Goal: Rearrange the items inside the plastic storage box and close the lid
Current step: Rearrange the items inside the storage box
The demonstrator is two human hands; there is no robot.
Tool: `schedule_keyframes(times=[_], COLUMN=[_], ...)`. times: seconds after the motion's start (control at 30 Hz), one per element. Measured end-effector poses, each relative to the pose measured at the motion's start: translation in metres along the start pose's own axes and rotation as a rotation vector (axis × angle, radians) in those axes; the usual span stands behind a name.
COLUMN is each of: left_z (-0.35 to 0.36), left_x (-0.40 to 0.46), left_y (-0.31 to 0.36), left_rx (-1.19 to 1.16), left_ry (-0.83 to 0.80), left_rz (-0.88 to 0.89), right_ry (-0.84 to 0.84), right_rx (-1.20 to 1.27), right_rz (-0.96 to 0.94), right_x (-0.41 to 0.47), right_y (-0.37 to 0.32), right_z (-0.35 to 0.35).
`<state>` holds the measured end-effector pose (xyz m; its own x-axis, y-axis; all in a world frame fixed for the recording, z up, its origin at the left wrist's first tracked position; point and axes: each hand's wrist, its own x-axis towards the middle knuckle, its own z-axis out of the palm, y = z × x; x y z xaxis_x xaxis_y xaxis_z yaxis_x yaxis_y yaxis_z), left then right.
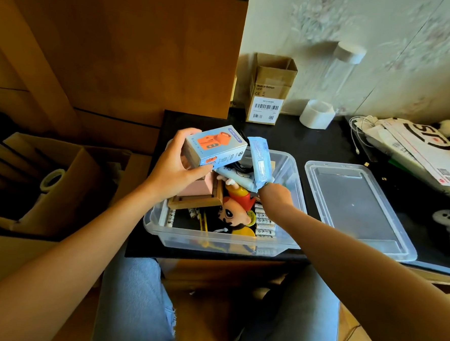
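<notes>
Rigid carton (pixel 215 146) (glossy) in left hand (pixel 178 165)

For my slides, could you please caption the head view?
Left hand lifts a fan box, right hand a blue packet, over the open storage box.

My clear plastic box (pixel 222 240) sits open, crammed with a doll (pixel 235 213) and batteries (pixel 264 224). Its clear lid (pixel 358 210) lies flat just right of the box.
</notes>
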<state>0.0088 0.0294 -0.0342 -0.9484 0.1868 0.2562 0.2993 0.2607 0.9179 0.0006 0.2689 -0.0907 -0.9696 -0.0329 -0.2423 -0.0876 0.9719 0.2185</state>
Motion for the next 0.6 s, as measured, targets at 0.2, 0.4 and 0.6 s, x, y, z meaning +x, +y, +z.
schedule_keyframes(times=[0.2, 0.4, 0.6], left_z=[-0.0021, -0.0028, -0.0024], left_x=[0.0008, 0.0012, 0.0015], left_y=[-0.0022, -0.0023, -0.003], left_rx=[0.003, 0.015, -0.003], left_ry=[-0.021, -0.029, -0.027], left_rz=[-0.012, -0.032, -0.036], right_ry=[-0.032, 0.011, -0.013], right_rx=[-0.075, -0.061, 0.003], right_rz=[-0.02, 0.015, 0.058], right_x=[-0.0008, 0.0011, 0.0027], right_y=[-0.0025, -0.0014, -0.0026], right_z=[0.001, -0.0019, -0.0036])
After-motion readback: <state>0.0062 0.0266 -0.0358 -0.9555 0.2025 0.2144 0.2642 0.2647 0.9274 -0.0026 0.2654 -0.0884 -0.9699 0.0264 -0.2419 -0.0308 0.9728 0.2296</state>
